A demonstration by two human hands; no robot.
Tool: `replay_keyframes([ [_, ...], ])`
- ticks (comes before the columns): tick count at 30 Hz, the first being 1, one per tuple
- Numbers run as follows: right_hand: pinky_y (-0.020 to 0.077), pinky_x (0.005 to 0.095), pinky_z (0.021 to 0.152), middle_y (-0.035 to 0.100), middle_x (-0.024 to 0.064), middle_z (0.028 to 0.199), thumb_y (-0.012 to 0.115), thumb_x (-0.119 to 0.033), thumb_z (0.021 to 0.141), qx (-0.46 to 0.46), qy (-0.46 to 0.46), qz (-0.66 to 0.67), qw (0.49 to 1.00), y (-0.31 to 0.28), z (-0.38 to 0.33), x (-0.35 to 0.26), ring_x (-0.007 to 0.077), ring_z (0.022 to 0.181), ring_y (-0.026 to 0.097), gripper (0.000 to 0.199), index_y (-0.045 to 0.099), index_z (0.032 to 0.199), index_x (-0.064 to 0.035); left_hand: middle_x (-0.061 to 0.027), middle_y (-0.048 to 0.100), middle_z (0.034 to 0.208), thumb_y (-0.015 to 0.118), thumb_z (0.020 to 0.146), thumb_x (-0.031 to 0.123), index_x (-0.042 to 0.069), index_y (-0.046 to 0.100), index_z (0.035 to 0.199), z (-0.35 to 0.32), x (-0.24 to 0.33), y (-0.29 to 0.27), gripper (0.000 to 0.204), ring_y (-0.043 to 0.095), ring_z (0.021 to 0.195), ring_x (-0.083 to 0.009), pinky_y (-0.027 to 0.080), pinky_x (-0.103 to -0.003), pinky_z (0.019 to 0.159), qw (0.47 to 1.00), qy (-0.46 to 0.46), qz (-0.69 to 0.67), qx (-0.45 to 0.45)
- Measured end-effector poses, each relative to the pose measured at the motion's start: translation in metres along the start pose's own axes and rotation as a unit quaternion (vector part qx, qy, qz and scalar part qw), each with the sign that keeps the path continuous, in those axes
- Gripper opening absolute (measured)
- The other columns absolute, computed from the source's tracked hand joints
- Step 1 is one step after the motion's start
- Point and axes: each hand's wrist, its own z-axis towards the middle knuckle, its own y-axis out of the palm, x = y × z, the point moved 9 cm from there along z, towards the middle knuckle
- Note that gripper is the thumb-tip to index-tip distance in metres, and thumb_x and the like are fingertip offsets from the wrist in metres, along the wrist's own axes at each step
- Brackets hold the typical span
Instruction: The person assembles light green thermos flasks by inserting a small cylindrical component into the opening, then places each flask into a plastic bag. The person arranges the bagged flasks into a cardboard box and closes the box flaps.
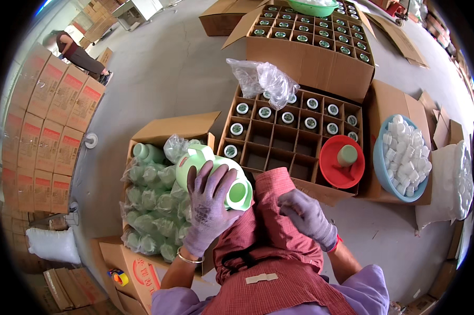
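Where the head view looks down over a red checked apron (279, 273), the gloved left hand (211, 207) grasps a pale green plastic bottle (216, 170), held on its side above the gap between two cartons. The gloved right hand (306, 216) rests loosely curled against the apron, holding nothing. Left: open carton (166, 131) of bagged green bottles; ahead: divided carton (279, 142), its far cells filled with bottles; right: red funnel (342, 161) and blue basin (380, 168) of white caps.
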Motion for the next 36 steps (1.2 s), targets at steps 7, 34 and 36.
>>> replay_keyframes([
  [7,0.0499,0.0401,0.049,0.061,0.0113,0.071,0.057,-0.018,0.092,-0.197,0.032,-0.306,0.931,0.032,0.012,-0.030,0.0298,0.059,0.064,0.022,0.055,0.110,-0.0072,-0.0075,0.053,0.125,0.084,0.062,0.030,0.011,0.061,0.120,-0.020,0.021,0.002,0.065,0.042,0.127,-0.0327,0.023,-0.059,0.112,0.998,0.026,0.052,0.031],
  [34,0.0364,0.0212,0.038,0.052,0.0001,0.060,0.044,-0.025,0.100,-0.372,0.409,0.543,0.632,0.144,-0.060,-0.002,0.0058,0.044,0.045,0.032,0.062,0.098,0.0011,-0.0174,0.042,0.132,0.070,0.085,0.033,0.006,0.046,0.127,-0.117,0.003,0.044,0.055,0.037,0.124,-0.0426,0.034,-0.059,0.104,0.974,0.011,0.143,0.177],
  [36,0.0321,0.0184,0.034,0.046,-0.0022,0.061,0.040,-0.026,0.103,-0.346,0.454,0.634,0.522,0.156,-0.067,-0.015,0.0031,0.041,0.039,0.033,0.056,0.108,0.0021,-0.0134,0.044,0.128,0.073,0.082,0.035,0.013,0.049,0.121,-0.119,-0.005,0.041,0.050,0.038,0.125,-0.0376,0.031,-0.060,0.107,0.972,-0.016,0.115,0.203],
])
